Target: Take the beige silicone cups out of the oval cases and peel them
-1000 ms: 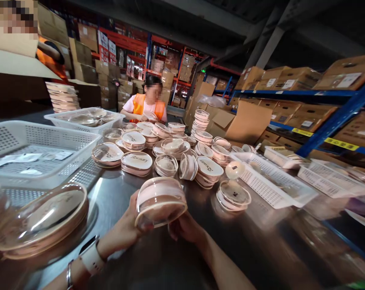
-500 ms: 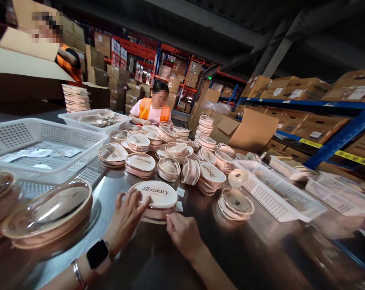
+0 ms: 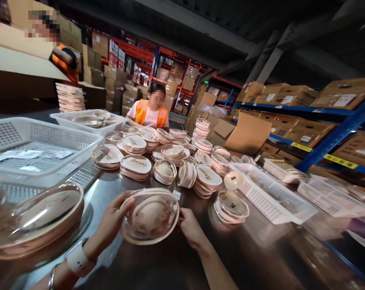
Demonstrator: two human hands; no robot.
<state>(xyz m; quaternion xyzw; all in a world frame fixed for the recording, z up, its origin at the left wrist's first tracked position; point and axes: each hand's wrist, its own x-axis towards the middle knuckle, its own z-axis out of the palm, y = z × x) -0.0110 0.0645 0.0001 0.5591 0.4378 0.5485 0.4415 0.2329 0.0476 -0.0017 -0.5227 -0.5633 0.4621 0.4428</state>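
container [image 3: 150, 217] sits between the hands, near side of the piled containers [image 3: 135, 164], left hand [image 3: 115, 213] gripping one edge and right hand [image 3: 190, 225] closed at the other, seemingly to keep its clear face tilted for checking.

The left forearm [image 3: 99, 239] is slender and tapers to a narrow wrist. Around that wrist runs a smooth white watch band [image 3: 78, 259], broad and softly curved, with a few small dark holes in it and a dark edge at its upper side. Farther up the same arm sits a thin, shiny silver-coloured bracelet [image 3: 51, 278]. The right forearm [image 3: 217, 262] is bare and slender as far as it shows.
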